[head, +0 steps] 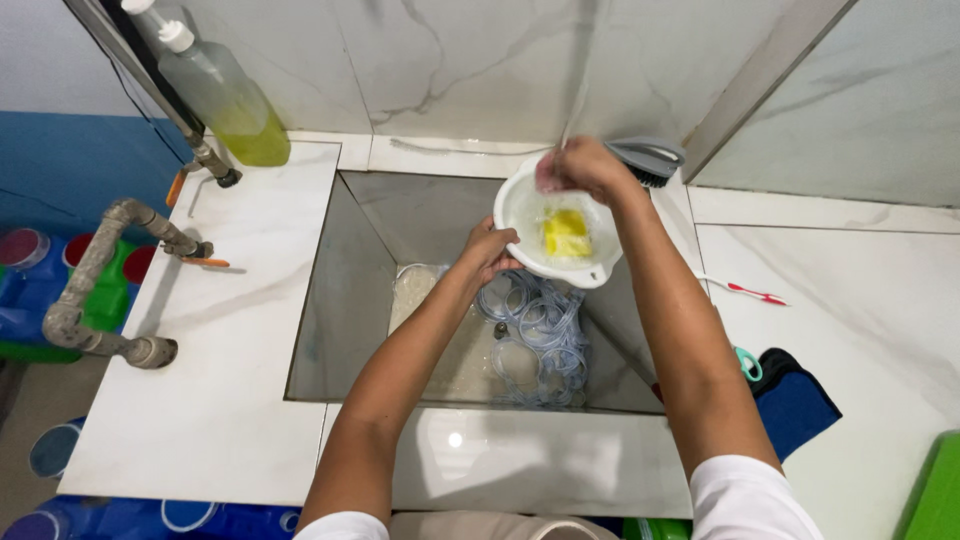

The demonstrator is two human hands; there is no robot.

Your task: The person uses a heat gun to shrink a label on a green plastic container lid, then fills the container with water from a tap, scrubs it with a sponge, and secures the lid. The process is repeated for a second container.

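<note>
A white bowl (556, 232) was held tilted above the sink basin (340, 300), its opening turned toward the camera, gripped at the near rim by the left hand (490, 250). The right hand (580, 170) was closed over a yellow sponge (566, 234) inside. White marble counter (240, 330) and tiled walls surrounded it; the right fingers were blurred.

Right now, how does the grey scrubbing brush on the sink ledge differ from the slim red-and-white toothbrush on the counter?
The grey scrubbing brush is broad and chunky; the red-and-white toothbrush is thin and stick-like. The scrubbing brush sits at the sink's back corner, just behind the right hand; the toothbrush lies further right on the white counter, clear of both hands. Both lie untouched on pale marble-look surfaces.
</note>
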